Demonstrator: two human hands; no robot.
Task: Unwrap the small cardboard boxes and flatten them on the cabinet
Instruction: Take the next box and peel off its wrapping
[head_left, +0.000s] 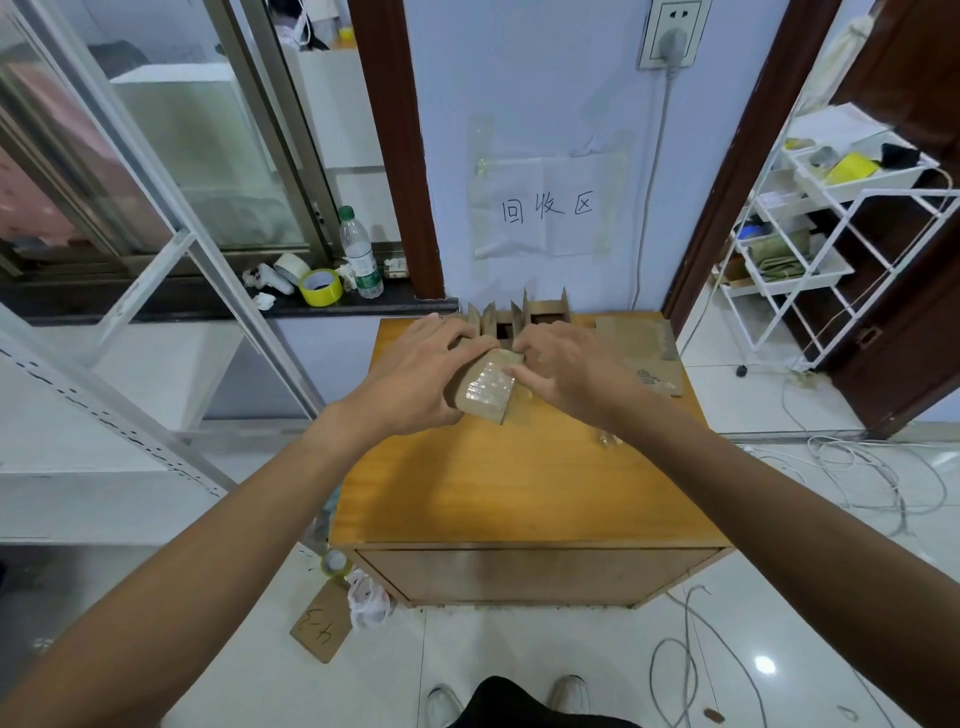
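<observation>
A small cardboard box (485, 388) covered with shiny clear tape is held above the far half of the wooden cabinet top (519, 483). My left hand (415, 371) grips its left side, fingers curled over the top edge. My right hand (566, 371) holds its right side, with the thumb pressing on the taped face. Behind the hands several opened cardboard boxes (524, 314) stand with flaps up along the cabinet's far edge. Flattened cardboard pieces (647, 348) lie at the far right corner.
A crumpled bit of clear tape (609, 439) lies on the cabinet's right side. A window ledge at the left holds a yellow tape roll (322, 287) and a water bottle (361, 254). A white rack (810, 249) stands right. Cables (857, 473) and a cardboard tag (321, 626) lie on the floor.
</observation>
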